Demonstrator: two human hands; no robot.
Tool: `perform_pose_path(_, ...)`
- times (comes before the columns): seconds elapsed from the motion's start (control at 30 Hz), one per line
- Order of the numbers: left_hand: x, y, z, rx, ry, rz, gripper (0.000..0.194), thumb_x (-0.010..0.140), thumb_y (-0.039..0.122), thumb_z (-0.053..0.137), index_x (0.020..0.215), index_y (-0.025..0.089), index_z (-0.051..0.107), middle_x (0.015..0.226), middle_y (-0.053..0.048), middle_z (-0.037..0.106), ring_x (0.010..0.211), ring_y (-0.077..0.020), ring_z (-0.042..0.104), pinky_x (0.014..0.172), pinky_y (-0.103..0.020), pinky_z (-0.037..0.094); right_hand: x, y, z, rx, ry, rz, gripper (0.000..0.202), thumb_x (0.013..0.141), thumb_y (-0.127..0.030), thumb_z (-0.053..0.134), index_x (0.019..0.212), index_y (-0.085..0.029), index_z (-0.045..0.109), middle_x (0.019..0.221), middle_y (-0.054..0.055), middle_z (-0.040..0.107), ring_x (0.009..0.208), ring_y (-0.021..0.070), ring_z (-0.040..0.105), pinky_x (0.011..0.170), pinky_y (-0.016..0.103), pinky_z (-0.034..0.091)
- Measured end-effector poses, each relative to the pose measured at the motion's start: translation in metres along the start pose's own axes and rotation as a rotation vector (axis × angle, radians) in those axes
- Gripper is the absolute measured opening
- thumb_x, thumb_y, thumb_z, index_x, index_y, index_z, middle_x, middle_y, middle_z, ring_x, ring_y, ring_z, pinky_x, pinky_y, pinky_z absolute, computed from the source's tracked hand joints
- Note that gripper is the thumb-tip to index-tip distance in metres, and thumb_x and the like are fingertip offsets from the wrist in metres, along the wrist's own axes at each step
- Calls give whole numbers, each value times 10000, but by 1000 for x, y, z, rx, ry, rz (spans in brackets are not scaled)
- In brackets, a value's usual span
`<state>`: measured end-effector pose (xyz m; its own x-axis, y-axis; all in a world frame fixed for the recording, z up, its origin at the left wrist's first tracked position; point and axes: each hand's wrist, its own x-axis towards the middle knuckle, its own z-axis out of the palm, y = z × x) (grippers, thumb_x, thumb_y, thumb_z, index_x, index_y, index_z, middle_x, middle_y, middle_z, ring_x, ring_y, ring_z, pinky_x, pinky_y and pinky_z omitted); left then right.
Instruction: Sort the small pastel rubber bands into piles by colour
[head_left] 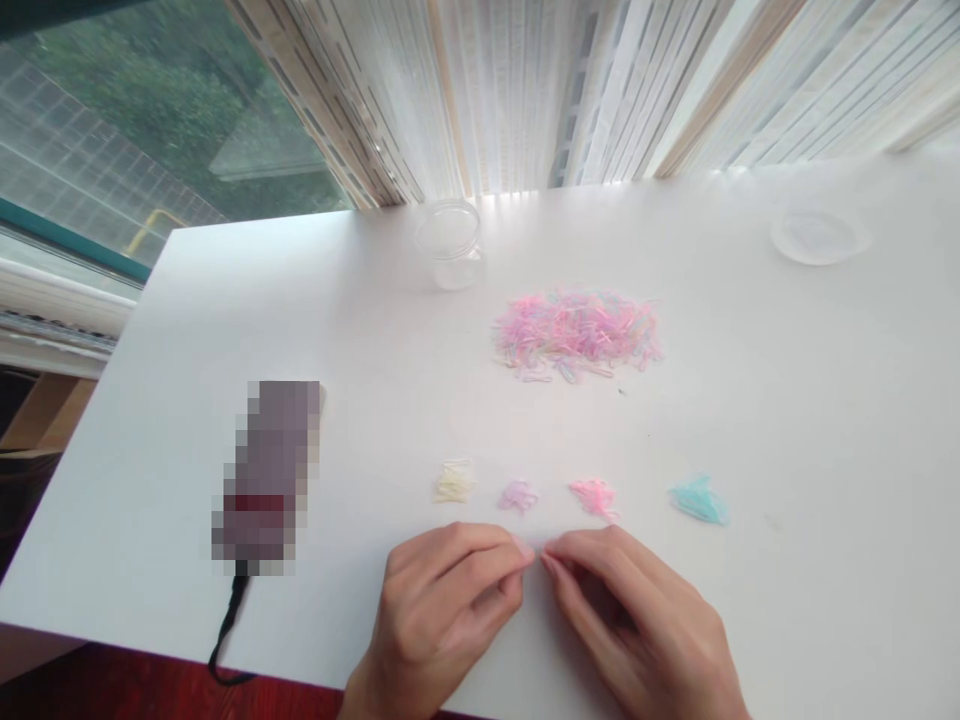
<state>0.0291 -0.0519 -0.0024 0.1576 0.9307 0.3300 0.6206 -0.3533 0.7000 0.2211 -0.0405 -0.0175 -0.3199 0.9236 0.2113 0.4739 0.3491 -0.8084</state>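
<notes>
My left hand (pixel 451 600) and my right hand (pixel 637 610) rest close together near the table's front edge. Each is closed in a pinch, and the fingertips almost meet. Whatever they hold, if anything, is too small to make out. Just beyond the fingers lie small piles of thin bands, like tiny rubber bands: pale yellow (pixel 454 482), lilac (pixel 518 495), pink (pixel 595 497) and turquoise (pixel 700 499). The lilac and pink piles are nearest my fingertips. Farther back spreads a larger mixed heap of bands (pixel 579 335), mostly pink and lilac.
An uncapped clear jar (pixel 456 268) stands behind the heap, to its left. At the back right lies a clear round lid (pixel 819 238). A blurred-out, phone-like device (pixel 274 460) with a black cable (pixel 229 625) is on the left. Blinds (pixel 517 100) border the white table (pixel 360 330).
</notes>
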Motion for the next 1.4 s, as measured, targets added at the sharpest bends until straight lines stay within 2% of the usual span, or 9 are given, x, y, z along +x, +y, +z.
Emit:
perform_pose_path(0.17,-1,-1,0,14,2,-44,187,906,9,712,982,179,730,855,-9,776,765,-114,742,758,-197,608,-1,1,0,11,11,28,170,994,-97,571,1059,-246,621,846,12,724,689,146,699,639,239,584)
perform_pose_path(0.47,2,2,1,36,36,-43,147,902,55,743,968,185,721,805,-5,768,702,-122,735,701,-206,620,-3,0,-2,90,35,26,269,978,-50,554,1129,-260,628,915,34,762,751,182,741,671,271,614)
perform_pose_path(0.6,2,3,1,5,38,-27,113,913,83,753,974,174,727,808,-9,771,709,-118,735,692,-195,607,-6,-1,-5,101,16,70,227,990,-77,566,1098,-262,640,887,20,759,719,169,732,658,256,610)
perform_pose_path(0.73,2,7,2,-54,-9,-54,114,913,73,748,960,176,735,806,0,776,667,-109,718,678,-197,596,-9,-1,-12,92,-18,163,148,1008,-158,582,1024,-271,676,851,6,760,680,163,729,622,241,609)
perform_pose_path(0.9,4,15,7,-27,-12,-97,107,919,89,725,960,187,733,801,4,766,504,-84,587,517,-213,506,-15,4,-25,-10,46,169,135,1001,-189,592,1011,-278,694,861,1,774,683,169,747,629,253,622)
perform_pose_path(0.97,4,18,11,-22,-17,-114,100,929,97,711,962,190,723,803,7,760,473,-78,536,504,-220,494,-15,7,-31,-82,88,143,145,992,-171,602,1033,-271,698,871,9,777,696,176,752,663,267,630)
perform_pose_path(1.17,5,26,24,-16,-86,-58,122,940,61,699,990,172,698,841,-12,769,691,-116,711,710,-216,576,-6,10,-35,-209,202,72,167,962,-117,640,1031,-254,706,878,30,769,735,189,745,716,311,624)
perform_pose_path(1.27,8,27,29,55,-88,-37,156,956,58,684,1059,175,693,862,-26,781,744,-140,735,697,-238,571,-3,10,-32,-236,223,77,155,966,-113,648,1029,-246,698,879,36,763,744,188,738,725,317,617)
perform_pose_path(1.4,13,29,36,167,-75,-52,160,972,100,680,1098,195,706,830,-25,775,706,-151,716,668,-265,565,-4,9,-31,-265,256,113,159,979,-114,647,1048,-253,682,866,37,750,728,189,719,713,330,611)
